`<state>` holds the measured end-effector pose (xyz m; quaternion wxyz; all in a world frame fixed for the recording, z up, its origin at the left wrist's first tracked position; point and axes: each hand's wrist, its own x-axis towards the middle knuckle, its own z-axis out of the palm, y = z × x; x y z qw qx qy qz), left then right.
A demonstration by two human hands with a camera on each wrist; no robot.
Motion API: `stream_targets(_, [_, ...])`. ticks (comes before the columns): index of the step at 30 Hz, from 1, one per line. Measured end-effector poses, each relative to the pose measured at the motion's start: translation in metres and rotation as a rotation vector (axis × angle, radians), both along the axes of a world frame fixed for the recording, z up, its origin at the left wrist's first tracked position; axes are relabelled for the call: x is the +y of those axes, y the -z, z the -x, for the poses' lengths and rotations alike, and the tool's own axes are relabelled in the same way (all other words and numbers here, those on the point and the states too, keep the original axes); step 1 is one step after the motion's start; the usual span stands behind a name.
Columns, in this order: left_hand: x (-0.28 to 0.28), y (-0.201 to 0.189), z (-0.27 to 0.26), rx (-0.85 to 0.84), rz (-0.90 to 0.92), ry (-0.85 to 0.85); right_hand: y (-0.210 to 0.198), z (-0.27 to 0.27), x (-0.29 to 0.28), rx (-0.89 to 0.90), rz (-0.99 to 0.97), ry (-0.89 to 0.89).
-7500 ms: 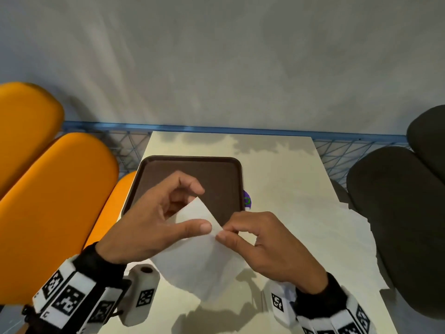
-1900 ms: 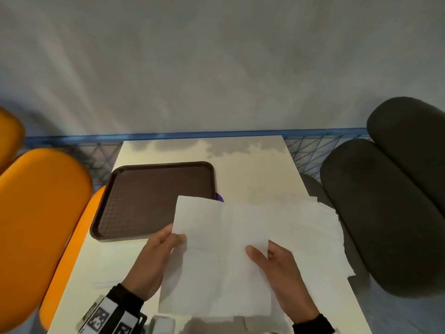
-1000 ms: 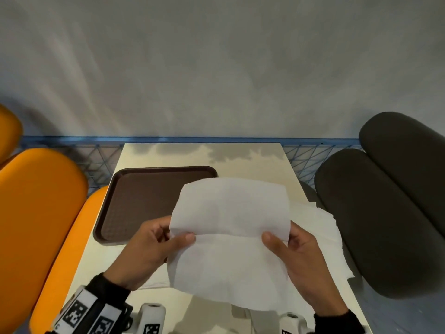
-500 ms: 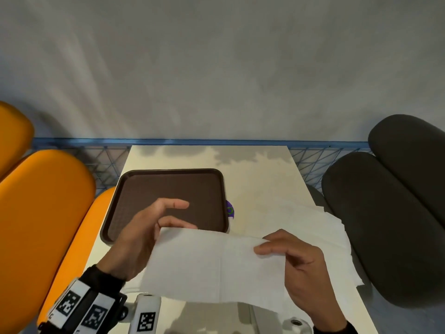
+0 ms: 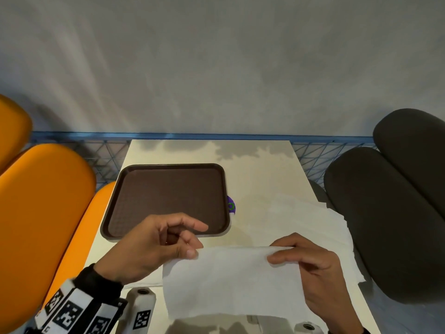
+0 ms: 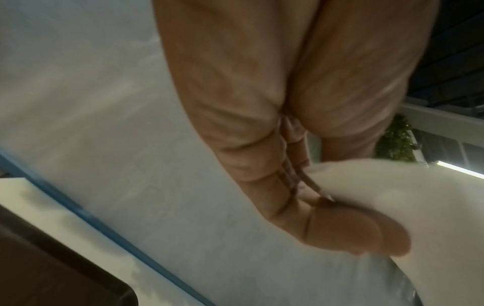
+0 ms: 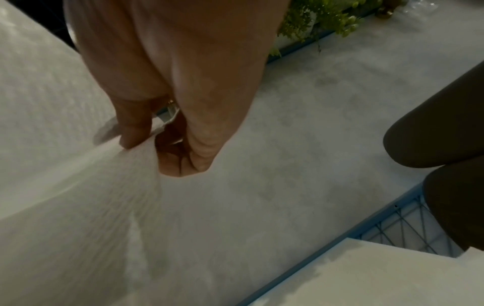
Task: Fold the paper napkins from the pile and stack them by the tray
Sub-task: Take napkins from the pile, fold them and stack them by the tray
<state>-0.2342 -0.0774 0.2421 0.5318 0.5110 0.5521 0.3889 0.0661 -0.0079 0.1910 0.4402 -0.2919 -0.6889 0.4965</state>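
White paper napkin (image 5: 231, 280) off the table (image 5: 262, 169), top corners pinched in left hand (image 5: 149, 247) and right hand (image 5: 313, 268) fingers.

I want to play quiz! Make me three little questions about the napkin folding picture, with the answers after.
1. True or false: both hands pinch the same napkin.
2. Which seat is on the person's left side? A) orange B) grey C) blue
3. Fill in: the pile of loose napkins lies to the ____ of the tray.

Key
1. True. The left hand pinches one top corner and the right hand the other.
2. A. The orange seat is on the left; the dark grey seat is on the right.
3. right
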Motion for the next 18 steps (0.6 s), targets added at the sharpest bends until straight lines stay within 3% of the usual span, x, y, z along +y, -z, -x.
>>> stream_targets(8, [-0.002,-0.022,0.001,0.292,-0.012,0.286,0.003,-0.019,0.006,-0.102,-0.057,-0.006])
stream_targets(13, [-0.003,-0.029,0.002,0.657,-0.139,0.304,-0.020,-0.026,0.013,-0.361,-0.205,0.080])
stream_targets(15, [-0.004,-0.032,-0.004,0.805,-0.144,0.349,-0.036,-0.003,0.006,-0.482,-0.248,-0.020])
stream_targets(18, [-0.004,-0.036,-0.019,0.913,-0.132,0.420,-0.041,0.042,-0.003,-0.726,-0.195,-0.316])
